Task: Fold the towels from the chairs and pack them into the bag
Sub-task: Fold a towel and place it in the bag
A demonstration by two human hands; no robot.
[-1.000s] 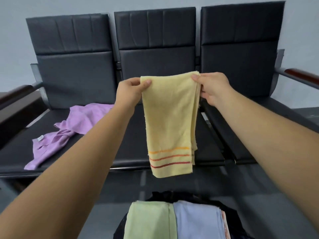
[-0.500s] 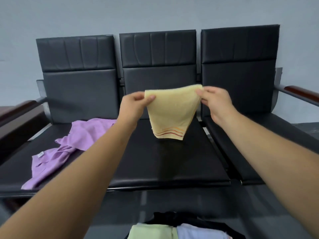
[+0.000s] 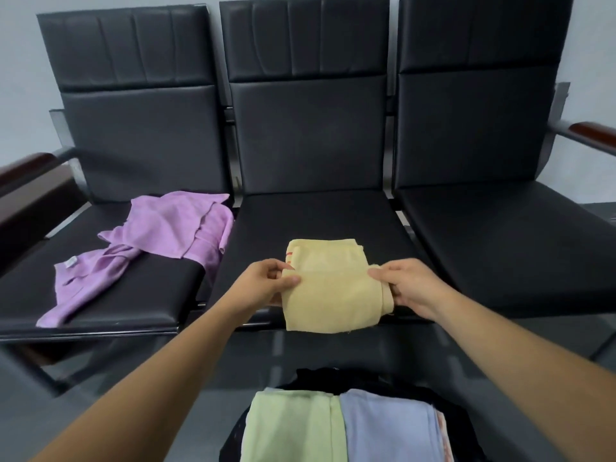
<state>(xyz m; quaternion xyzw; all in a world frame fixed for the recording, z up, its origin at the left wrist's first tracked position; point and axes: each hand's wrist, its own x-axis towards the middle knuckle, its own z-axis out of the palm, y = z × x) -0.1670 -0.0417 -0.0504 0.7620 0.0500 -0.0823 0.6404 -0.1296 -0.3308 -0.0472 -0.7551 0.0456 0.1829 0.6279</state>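
As left hand [image 3: 266, 284] pinches towel [image 3: 333, 296], right hand [image 3: 411, 288] grips

You count | hands 2: left hand [image 3: 266, 285], right hand [image 3: 413, 290] | towels 4: yellow towel [image 3: 330, 295], purple towel [image 3: 173, 228], green towel [image 3: 293, 428], blue towel [image 3: 390, 428] | chairs 3: left chair [image 3: 140, 135], middle chair [image 3: 310, 128], right chair [image 3: 476, 121] | bag [image 3: 320, 376] 1 | armrests 2: left armrest [image 3: 26, 165], right armrest [image 3: 591, 130]

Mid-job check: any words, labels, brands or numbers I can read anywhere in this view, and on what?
No legible text anywhere in the view.
The white tag on the purple towel: too small to read.
The yellow towel: red stripes only, no lettering.
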